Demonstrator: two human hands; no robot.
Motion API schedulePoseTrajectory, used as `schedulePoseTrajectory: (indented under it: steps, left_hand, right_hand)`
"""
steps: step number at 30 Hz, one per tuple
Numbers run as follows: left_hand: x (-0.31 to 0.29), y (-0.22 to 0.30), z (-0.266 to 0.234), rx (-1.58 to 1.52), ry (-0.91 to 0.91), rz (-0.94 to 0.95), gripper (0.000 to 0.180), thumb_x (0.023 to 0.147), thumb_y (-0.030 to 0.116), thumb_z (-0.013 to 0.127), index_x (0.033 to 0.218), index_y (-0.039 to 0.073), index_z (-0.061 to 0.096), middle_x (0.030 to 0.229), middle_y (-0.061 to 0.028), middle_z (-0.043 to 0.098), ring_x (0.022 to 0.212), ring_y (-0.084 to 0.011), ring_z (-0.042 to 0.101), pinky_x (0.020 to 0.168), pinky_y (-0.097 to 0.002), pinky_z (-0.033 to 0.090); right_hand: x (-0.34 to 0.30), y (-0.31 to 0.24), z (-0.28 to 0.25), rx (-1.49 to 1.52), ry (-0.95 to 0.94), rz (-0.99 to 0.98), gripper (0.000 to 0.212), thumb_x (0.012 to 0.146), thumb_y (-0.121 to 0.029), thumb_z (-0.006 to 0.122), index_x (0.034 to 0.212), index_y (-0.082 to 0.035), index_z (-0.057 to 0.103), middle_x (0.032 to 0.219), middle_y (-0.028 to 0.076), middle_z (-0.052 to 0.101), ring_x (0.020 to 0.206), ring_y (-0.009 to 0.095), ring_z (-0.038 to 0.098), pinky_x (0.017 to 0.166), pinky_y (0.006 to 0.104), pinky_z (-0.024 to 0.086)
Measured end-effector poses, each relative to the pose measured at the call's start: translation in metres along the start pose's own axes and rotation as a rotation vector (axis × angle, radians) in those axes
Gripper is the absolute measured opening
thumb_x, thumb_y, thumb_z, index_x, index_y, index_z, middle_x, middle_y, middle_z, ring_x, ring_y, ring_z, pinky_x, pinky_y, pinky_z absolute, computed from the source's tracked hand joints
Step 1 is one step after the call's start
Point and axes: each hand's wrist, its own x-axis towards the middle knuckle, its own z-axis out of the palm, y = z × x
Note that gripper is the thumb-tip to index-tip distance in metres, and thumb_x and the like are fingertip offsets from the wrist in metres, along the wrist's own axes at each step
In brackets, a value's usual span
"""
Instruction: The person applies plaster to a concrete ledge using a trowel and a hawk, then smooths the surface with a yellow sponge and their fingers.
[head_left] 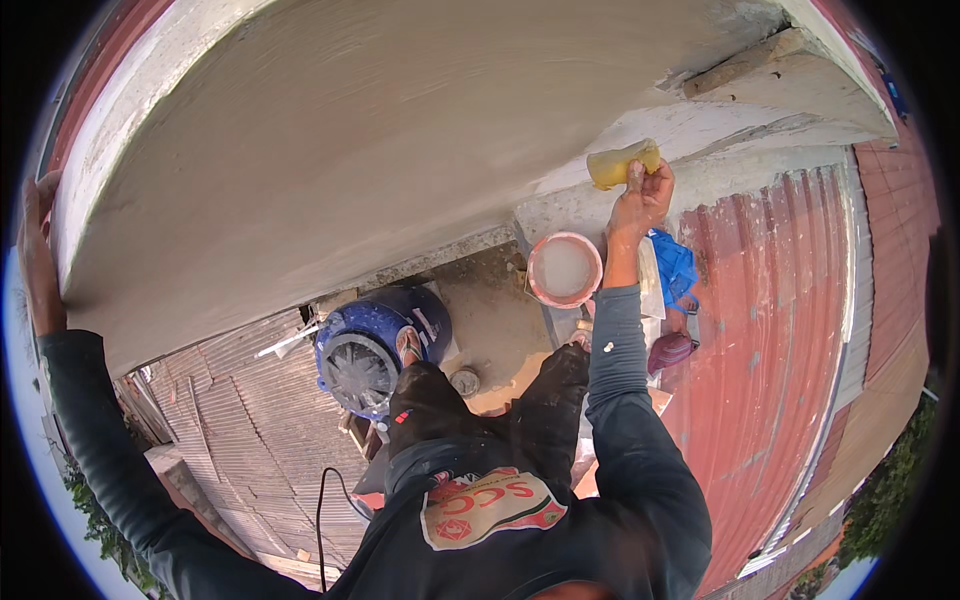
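My right hand point(642, 208) pinches a bent yellow sponge point(608, 169) between thumb and fingers. The sponge is close to the lower right part of a smooth grey plastered wall point(380, 130), by a rough whitish ledge point(790, 88); whether it touches is hard to tell. At the far left, my left hand point(43, 265) is curled around the wall's pale outer edge, its fingertips partly hidden. Below my right hand stands a pink-rimmed bucket point(532, 272) holding cloudy greyish liquid.
One foot rests on a blue drum point(432, 308) lower down. A blue cloth or bag point(672, 268) and a dark red cap-like item point(672, 350) lie right of the bucket. Red corrugated roofing point(770, 300) spreads right, rusty corrugated sheets point(250, 410) left. A black cable point(320, 510) hangs at lower left.
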Motion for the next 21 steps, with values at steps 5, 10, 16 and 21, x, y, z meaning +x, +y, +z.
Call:
schedulePoseTrajectory:
  steps: [5,10,16,21]
  left_hand:
    - [-0.027,0.043,0.023,-0.076,-0.008,0.002,0.071,0.103,0.06,0.036,0.12,-0.002,0.067,0.118,-0.0156,0.066,0.117,-0.0226,0.057,0.111,-0.0371,0.03]
    - [-0.037,0.059,0.017,-0.103,-0.009,0.014,0.068,0.103,0.056,0.038,0.123,-0.003,0.064,0.118,-0.0174,0.065,0.116,-0.0241,0.057,0.109,-0.0335,0.033]
    - [-0.051,0.063,-0.012,-0.204,0.107,0.141,0.058,0.105,0.048,0.038,0.13,0.001,0.06,0.13,-0.018,0.061,0.127,-0.0253,0.053,0.112,-0.0418,0.033]
    - [-0.043,-0.02,-0.088,-0.01,0.076,0.175,0.047,0.105,0.041,0.044,0.123,0.001,0.062,0.121,-0.0123,0.064,0.119,-0.0238,0.055,0.106,-0.0384,0.039]
  right_hand:
    - [-0.04,-0.05,0.1,0.074,0.252,0.053,0.019,0.095,0.002,0.059,0.114,0.001,0.055,0.106,0.007,0.06,0.09,0.013,0.057,0.08,0.0275,0.049]
    - [-0.23,-0.097,0.188,0.011,-0.101,0.149,0.023,0.092,0.002,0.063,0.114,-0.003,0.059,0.104,0.011,0.059,0.094,0.021,0.061,0.079,0.0295,0.051]
    - [-0.214,-0.12,0.159,0.254,-0.065,0.249,0.019,0.095,-0.001,0.061,0.113,-0.001,0.058,0.103,0.005,0.061,0.092,0.013,0.059,0.08,0.0282,0.05]
    - [-0.016,-0.149,0.088,0.144,0.244,-0.026,0.02,0.097,-0.001,0.059,0.116,0.001,0.058,0.105,0.004,0.064,0.09,0.01,0.06,0.081,0.0262,0.049]
